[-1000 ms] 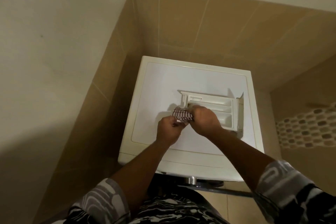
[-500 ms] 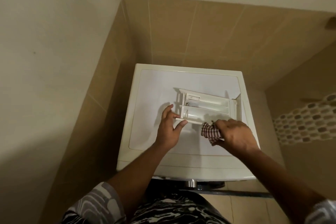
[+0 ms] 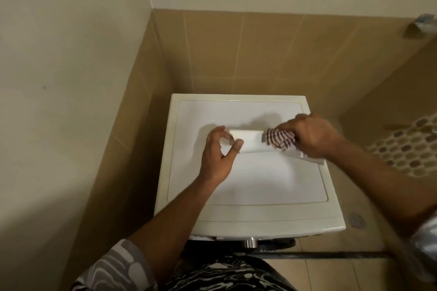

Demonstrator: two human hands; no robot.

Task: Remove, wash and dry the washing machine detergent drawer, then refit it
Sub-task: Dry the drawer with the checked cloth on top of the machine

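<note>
Drying is under way: the drawer (image 3: 247, 140) lies on the machine (image 3: 248, 184) between the fingers (out, apparently washed). The left hand (image 3: 218, 156) pinches its end; the right hand (image 3: 314, 137) grips a cloth (image 3: 279, 138) against it. Refitting remains.

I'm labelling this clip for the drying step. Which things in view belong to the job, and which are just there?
In use: detergent drawer, held at one end by the left hand; checked cloth, gripped in the right hand against the drawer; washing machine underneath.

Just there: floor drain; wall fitting, upper right; mosaic tile strip.
</note>
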